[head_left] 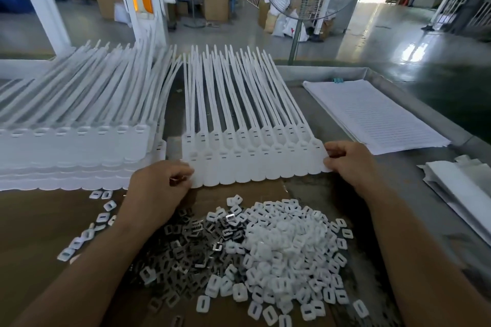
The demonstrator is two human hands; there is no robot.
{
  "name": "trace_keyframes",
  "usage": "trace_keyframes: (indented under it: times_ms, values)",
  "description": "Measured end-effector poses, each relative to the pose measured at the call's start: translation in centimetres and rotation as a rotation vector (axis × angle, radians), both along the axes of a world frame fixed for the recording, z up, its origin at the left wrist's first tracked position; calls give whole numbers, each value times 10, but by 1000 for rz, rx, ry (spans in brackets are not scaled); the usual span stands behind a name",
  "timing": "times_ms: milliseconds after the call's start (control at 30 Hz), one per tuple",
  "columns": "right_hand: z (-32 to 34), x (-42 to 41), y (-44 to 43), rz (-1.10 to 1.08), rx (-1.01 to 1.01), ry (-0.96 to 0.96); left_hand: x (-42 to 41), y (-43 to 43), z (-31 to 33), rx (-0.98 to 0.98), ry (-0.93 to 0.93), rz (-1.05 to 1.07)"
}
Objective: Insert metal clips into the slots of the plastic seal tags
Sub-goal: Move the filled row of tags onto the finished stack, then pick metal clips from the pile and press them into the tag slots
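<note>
**A:** Left hand (159,188), state?
**B:** Fingers are curled. A metal clip (175,180) glints between them, held. The fingertips meet the left end of the strip of seal tags (255,164).

**A:** Right hand (348,159)?
**B:** Thumb and fingers pinch the strip's right end.

**A:** Strip position?
**B:** It lies flat on the metal table (398,167) between both hands. The tag heads face the person and the tails point away. Its near edge overlaps the cardboard sheet (39,220).

**A:** Supplies?
**B:** A pile of metal clips (186,244) sits between the forearms, touching the pile of white caps (287,247) on its right. A stack of tags (79,148) lies left of the strip, and lined paper (372,114) lies to its right.
</note>
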State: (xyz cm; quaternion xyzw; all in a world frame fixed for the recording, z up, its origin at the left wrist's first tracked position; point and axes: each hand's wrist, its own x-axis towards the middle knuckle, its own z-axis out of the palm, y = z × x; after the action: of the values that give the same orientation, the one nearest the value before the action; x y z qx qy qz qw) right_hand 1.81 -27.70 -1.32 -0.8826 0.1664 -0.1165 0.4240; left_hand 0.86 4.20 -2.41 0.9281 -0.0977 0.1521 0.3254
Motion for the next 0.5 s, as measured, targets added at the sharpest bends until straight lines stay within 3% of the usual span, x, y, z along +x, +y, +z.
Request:
trace_keyframes:
  times_ms: [167, 367, 500]
  values:
    - [-4, 1, -2, -7, -108, 32, -5, -3, 1, 116, -23, -126]
    - [5, -2, 4, -8, -173, -67, -5, -5, -2, 212, 27, -203]
    - [21, -12, 31, 208, -58, -132, -6, -6, -3, 274, 22, -215]
